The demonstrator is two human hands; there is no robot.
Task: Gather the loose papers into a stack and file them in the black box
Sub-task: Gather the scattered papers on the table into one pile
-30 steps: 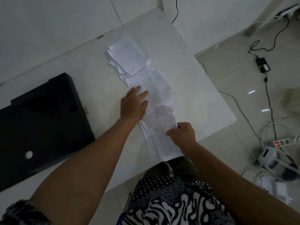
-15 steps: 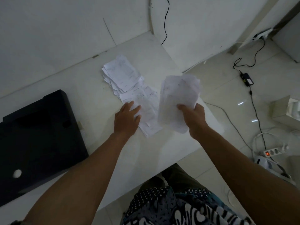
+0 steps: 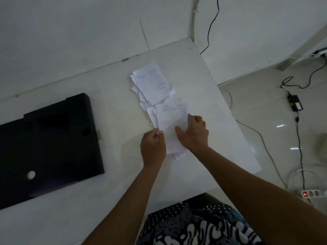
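Note:
Loose white printed papers lie in a ragged row on the white table (image 3: 70, 218). The far pile (image 3: 151, 84) is fanned and untouched. A nearer bunch of papers (image 3: 170, 121) lies under my hands. My left hand (image 3: 153, 147) pinches the left edge of that bunch between thumb and fingers. My right hand (image 3: 192, 133) rests flat on its right side, fingers spread, pressing it to the table. The black box (image 3: 47, 147) lies flat at the table's left, apart from the papers, with a white round hole near its front.
The table's right edge drops to a tiled floor with black cables, a power adapter (image 3: 294, 103) and a power strip (image 3: 313, 193) with a red light. A wall runs behind the table. My patterned clothing (image 3: 194, 225) shows at the bottom.
My right hand had lifted a bunch of papers off the table; it has now laid them down on the nearer sheets. My left hand shifted from pressing flat to pinching the edge.

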